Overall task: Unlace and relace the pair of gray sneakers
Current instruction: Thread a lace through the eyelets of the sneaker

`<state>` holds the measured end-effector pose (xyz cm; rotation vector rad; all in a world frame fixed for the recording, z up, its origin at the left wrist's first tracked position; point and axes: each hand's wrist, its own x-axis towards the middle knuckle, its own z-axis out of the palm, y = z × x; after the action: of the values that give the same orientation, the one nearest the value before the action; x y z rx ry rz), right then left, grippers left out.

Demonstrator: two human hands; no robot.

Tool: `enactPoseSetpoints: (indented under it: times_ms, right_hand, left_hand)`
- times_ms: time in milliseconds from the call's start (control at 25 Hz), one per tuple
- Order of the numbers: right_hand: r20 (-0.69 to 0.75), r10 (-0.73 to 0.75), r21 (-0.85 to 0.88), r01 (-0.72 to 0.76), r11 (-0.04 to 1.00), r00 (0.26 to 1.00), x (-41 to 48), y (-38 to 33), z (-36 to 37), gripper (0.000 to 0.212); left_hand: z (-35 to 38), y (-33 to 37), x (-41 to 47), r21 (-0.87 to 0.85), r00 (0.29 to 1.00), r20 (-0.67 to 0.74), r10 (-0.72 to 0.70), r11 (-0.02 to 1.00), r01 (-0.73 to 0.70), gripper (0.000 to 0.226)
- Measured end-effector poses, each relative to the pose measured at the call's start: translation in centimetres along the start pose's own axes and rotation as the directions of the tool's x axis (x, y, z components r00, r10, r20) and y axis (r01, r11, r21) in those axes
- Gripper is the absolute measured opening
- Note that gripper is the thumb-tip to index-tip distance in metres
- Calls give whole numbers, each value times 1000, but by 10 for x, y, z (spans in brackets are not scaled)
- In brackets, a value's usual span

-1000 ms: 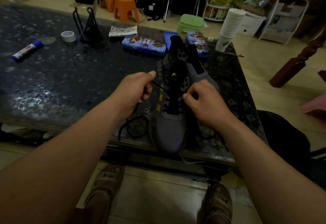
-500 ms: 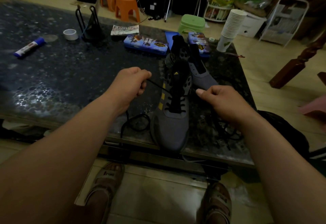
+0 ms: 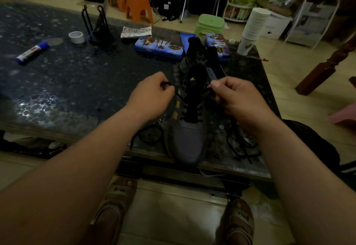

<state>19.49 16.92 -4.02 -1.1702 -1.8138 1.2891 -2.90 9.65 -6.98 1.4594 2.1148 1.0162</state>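
Fingers (image 3: 160, 79) of our left hand (image 3: 152, 98) and right hand (image 3: 238, 100) curl tight, each pinching an end of the black lace (image 3: 178, 95) — above the tongue of the gray sneaker (image 3: 189, 138), which sits toe toward us at the near edge of the table (image 3: 77, 90).

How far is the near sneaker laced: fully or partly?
Partly. The lace crosses only the lower eyelets of the sneaker; the left hand and right hand each pinch a loose end above them.
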Motion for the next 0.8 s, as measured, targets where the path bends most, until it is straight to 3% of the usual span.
enactPoseSetpoints:
  times_ms: [160, 320, 600, 680, 720, 800]
  right_hand:
    - [-90, 2, 123, 9, 992, 996, 0, -7, -1, 15]
    - [-142, 3, 102, 12, 995, 990, 3, -4, 0, 14]
    - [-175, 5, 90, 11, 996, 985, 2, -3, -2, 12]
    - [-144, -11, 91, 25, 996, 990, 3, -5, -2, 9]
    - [-103, -31, 91, 41, 995, 994, 2, -7, 0, 7]
    - [7, -82, 115, 81, 990, 997, 1, -13, 11, 5]
  left_hand:
    - [-8, -5, -1, 380, 970, 54, -236, 903, 199, 29]
    - [-11, -18, -2, 461, 957, 74, -279, 861, 215, 27]
    - [-8, -20, 1, 418, 973, 83, -214, 894, 161, 24]
    - [-11, -13, 0, 417, 995, 51, -88, 907, 59, 19]
    - [-10, -4, -2, 353, 997, 53, 49, 934, -64, 29]
    - [-8, 26, -10, -59, 961, 131, 242, 970, -236, 44]
